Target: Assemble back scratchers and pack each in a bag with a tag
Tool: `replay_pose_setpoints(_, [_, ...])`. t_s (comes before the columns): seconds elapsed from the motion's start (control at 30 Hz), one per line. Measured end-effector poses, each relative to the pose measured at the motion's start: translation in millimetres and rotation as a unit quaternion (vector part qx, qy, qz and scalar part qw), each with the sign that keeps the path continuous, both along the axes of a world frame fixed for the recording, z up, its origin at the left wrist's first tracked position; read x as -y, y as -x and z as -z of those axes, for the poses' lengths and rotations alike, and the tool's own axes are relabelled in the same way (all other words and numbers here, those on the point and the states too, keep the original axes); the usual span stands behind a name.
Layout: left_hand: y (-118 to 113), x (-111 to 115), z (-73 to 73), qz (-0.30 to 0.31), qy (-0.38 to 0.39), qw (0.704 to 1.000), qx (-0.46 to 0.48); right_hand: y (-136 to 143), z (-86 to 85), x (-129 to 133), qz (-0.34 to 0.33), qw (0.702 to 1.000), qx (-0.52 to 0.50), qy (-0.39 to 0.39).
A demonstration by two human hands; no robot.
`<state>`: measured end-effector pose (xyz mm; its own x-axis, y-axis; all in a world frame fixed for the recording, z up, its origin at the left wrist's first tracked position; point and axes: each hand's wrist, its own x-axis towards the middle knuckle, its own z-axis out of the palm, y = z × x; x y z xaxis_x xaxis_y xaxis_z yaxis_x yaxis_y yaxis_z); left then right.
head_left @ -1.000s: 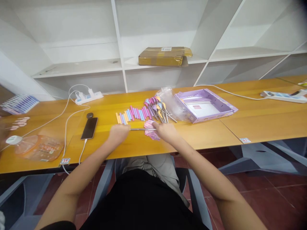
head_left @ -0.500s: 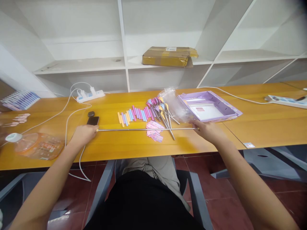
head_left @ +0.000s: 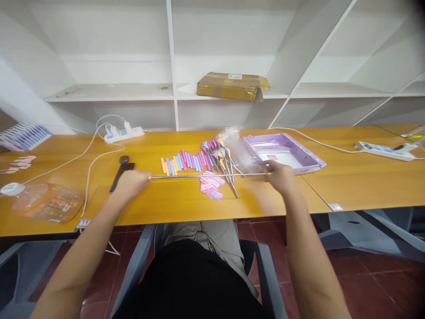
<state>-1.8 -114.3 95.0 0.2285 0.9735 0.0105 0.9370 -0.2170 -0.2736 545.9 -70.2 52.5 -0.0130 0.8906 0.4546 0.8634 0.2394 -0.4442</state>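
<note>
My left hand (head_left: 133, 182) is closed round the left end of a thin telescopic metal rod (head_left: 186, 176). At the rod's other end, my right hand (head_left: 279, 175) pinches it between thumb and fingers. The rod lies level across the view, above the table. Behind it is a pile of back scratchers (head_left: 226, 164) with coloured hand-shaped heads and metal shafts. Yellow, blue, pink and purple tube-shaped handles (head_left: 189, 160) lie in a row to the left of the pile. Pink printed cards (head_left: 211, 186) are spread just in front of the rod.
A purple tray (head_left: 307, 161) and a clear plastic bag (head_left: 237, 148) lie at the right. To the left are a phone (head_left: 117, 177), a small black case (head_left: 124, 159), a large bottle (head_left: 49, 203) and a power strip (head_left: 124, 134) with white cables. A cardboard box (head_left: 229, 86) sits on the shelf.
My hands have come closer together, the left moving right and the right slightly left. The stretch of rod between them is shorter. More of the phone shows.
</note>
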Motion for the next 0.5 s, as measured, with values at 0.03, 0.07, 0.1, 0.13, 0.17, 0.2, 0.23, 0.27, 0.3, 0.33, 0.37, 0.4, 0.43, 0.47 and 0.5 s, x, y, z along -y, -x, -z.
replay_pose_setpoints(0.03, [-22, 0, 1.7, 0.017, 0.009, 1.0, 0.006, 30, -0.1, 1, -0.026, 1.0, 0.009, -0.006])
replay_pose_setpoints(0.07, [-46, 0, 3.7, 0.035, 0.015, 0.999, 0.018, 64, 0.2, 3, -0.067, 0.997, 0.02, -0.013])
replay_pose_setpoints(0.1, [-70, 0, 5.8, 0.053, 0.015, 0.998, 0.033, 99, 0.8, 6, -0.121, 0.992, 0.034, -0.013])
replay_pose_setpoints(0.13, [-92, -1, 7.7, 0.064, 0.025, 0.997, 0.045, 132, 1.3, 8, -0.164, 0.985, 0.05, -0.016])
replay_pose_setpoints(0.17, [-110, -1, 9.3, 0.062, 0.025, 0.996, 0.058, 160, 1.4, 9, -0.193, 0.979, 0.068, -0.013])
replay_pose_setpoints(0.2, [-123, -3, 10.4, 0.057, 0.019, 0.996, 0.073, 182, 0.8, 10, -0.192, 0.979, 0.071, -0.014])
replay_pose_setpoints(0.23, [-131, -5, 11.1, 0.052, 0.015, 0.995, 0.083, 196, -0.4, 8, -0.199, 0.977, 0.068, -0.014])
replay_pose_setpoints(0.27, [-135, -7, 11.7, 0.045, 0.013, 0.995, 0.091, 203, -2.2, 5, -0.212, 0.975, 0.063, -0.012])
replay_pose_setpoints(0.3, [-135, -11, 12.3, 0.039, 0.015, 0.994, 0.099, 202, -4.6, 0, -0.235, 0.97, 0.054, -0.01])
replay_pose_setpoints(0.33, [-133, -15, 13.4, 0.034, 0.021, 0.993, 0.107, 196, -7.3, -7, -0.272, 0.961, 0.046, -0.004])
replay_pose_setpoints(0.37, [-129, -19, 15.1, 0.03, 0.028, 0.992, 0.12, 187, -10.2, -16, -0.317, 0.948, 0.039, 0.006])
replay_pose_setpoints(0.4, [-125, -24, 17.8, 0.031, 0.034, 0.989, 0.141, 175, -13.1, -27, -0.36, 0.932, 0.028, 0.018])
replay_pose_setpoints(0.43, [-121, -29, 21.4, 0.039, 0.038, 0.984, 0.17, 161, -15.8, -39, -0.393, 0.919, 0.01, 0.027])
replay_pose_setpoints(0.47, [-116, -34, 26.1, 0.055, 0.041, 0.976, 0.205, 147, -18.0, -53, -0.405, 0.914, -0.015, 0.032])
replay_pose_setpoints(0.5, [-112, -38, 31.5, 0.076, 0.042, 0.966, 0.243, 133, -19.3, -67, -0.389, 0.92, -0.046, 0.027])
